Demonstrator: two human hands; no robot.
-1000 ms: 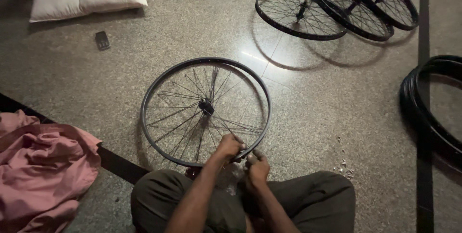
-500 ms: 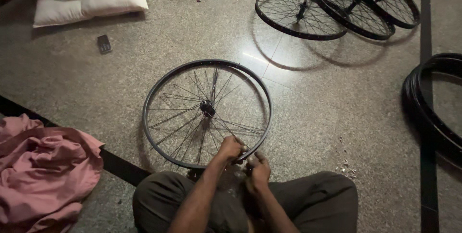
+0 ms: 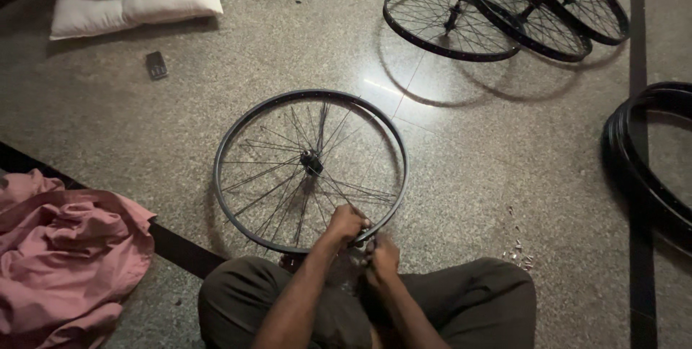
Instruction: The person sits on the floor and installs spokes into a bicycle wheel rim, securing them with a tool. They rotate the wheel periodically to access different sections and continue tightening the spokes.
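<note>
A spoked bicycle wheel (image 3: 238, 129) with a dark rim lies flat on the speckled floor in front of my crossed legs. Its hub (image 3: 311, 162) sits at the centre and thin spokes fan out from it. My left hand (image 3: 347, 221) is closed on the near part of the rim, gripping spokes there. Just to its right, my right hand (image 3: 383, 255) pinches something small at the rim edge; what it holds is too small to tell.
Three more spoked wheels (image 3: 448, 23) lie overlapping at the back right. Black tyres (image 3: 641, 169) are stacked at the right edge. Small metal nipples (image 3: 517, 248) are scattered right of my knee. Pink cloth (image 3: 65, 255) lies left; a pillow (image 3: 137, 3) and phone (image 3: 156, 64) lie far left.
Both hands stay at the near rim with only small shifts. The view has drifted slightly.
</note>
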